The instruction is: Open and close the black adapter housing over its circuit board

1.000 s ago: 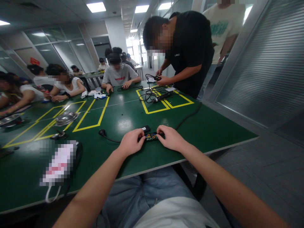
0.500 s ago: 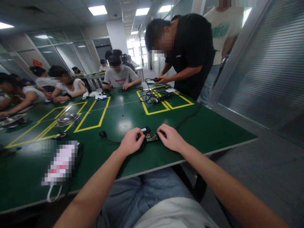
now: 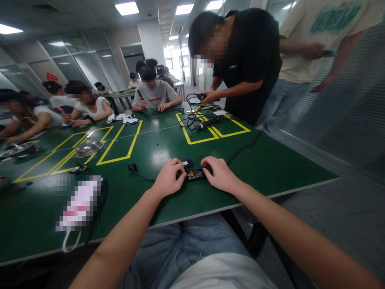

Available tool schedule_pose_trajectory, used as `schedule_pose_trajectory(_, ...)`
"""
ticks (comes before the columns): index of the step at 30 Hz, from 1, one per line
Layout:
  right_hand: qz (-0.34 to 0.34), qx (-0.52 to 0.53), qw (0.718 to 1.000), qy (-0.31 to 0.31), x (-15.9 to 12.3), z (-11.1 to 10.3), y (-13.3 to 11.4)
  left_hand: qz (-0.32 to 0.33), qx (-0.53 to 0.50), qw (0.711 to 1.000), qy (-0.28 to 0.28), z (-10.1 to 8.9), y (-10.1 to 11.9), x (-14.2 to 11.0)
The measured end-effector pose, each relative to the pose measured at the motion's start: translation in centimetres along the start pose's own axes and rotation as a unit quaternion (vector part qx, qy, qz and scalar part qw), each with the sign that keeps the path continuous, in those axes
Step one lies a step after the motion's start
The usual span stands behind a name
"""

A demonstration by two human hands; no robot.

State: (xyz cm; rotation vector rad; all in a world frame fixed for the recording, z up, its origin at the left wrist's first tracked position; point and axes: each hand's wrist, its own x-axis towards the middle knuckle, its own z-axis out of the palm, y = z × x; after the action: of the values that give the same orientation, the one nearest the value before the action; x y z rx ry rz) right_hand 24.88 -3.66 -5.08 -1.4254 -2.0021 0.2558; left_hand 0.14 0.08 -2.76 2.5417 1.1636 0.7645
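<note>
A small dark circuit board (image 3: 195, 174) with coloured parts lies on the green table (image 3: 264, 164) close to its near edge. My left hand (image 3: 169, 177) is curled on the board's left end. My right hand (image 3: 219, 173) is curled on its right end. Both hands grip the board from the sides. A small black block with a white label (image 3: 187, 163) lies just behind the board. A black cable with a plug (image 3: 131, 167) runs left of my left hand.
A person in black (image 3: 240, 60) bends over tangled cables (image 3: 198, 118) in a yellow-taped box at the far right. Several people sit along the left and far side. A steel bowl (image 3: 86, 147) and a pixelated pouch (image 3: 78, 202) lie to my left.
My hands stay on the board. The view has shifted slightly, and a second person in a light shirt has come closer at the upper right.
</note>
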Motion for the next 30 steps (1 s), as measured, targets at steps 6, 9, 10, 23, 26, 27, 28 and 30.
schedule_pose_trajectory(6, -0.005, 0.003, 0.999, -0.043, 0.7, 0.0, 0.4, -0.068, 0.011, 0.997, 0.04, 1.4, -0.7, 0.9)
schedule_pose_trajectory(9, -0.017, 0.01, 0.997, -0.07, 1.5, -0.1, 0.8, -0.085, 0.005, 0.996, 0.022, 1.4, -1.0, 1.1)
schedule_pose_trajectory(10, -0.02, 0.013, 0.997, -0.079, 1.8, -0.1, 0.9, -0.089, 0.003, 0.996, 0.021, 1.2, -1.1, 1.1)
schedule_pose_trajectory(23, -0.084, 0.048, 0.983, -0.157, 2.6, -1.1, 1.1, -0.072, 0.012, 0.996, -0.052, -1.0, -0.1, 0.2)
schedule_pose_trajectory(26, -0.064, 0.058, 0.984, -0.155, 2.4, -1.0, 1.3, -0.096, 0.008, 0.994, -0.046, -1.0, -0.3, 0.4)
schedule_pose_trajectory(27, -0.057, 0.066, 0.984, -0.153, 2.3, -1.0, 1.3, -0.1, 0.009, 0.994, -0.046, -0.9, -0.3, 0.4)
schedule_pose_trajectory(28, -0.054, 0.075, 0.984, -0.152, 2.2, -1.0, 1.4, -0.103, 0.011, 0.994, -0.047, -0.9, -0.3, 0.4)
schedule_pose_trajectory(30, -0.059, 0.089, 0.983, -0.149, 2.1, -1.0, 1.4, -0.107, 0.018, 0.993, -0.046, -0.7, -0.4, 0.3)
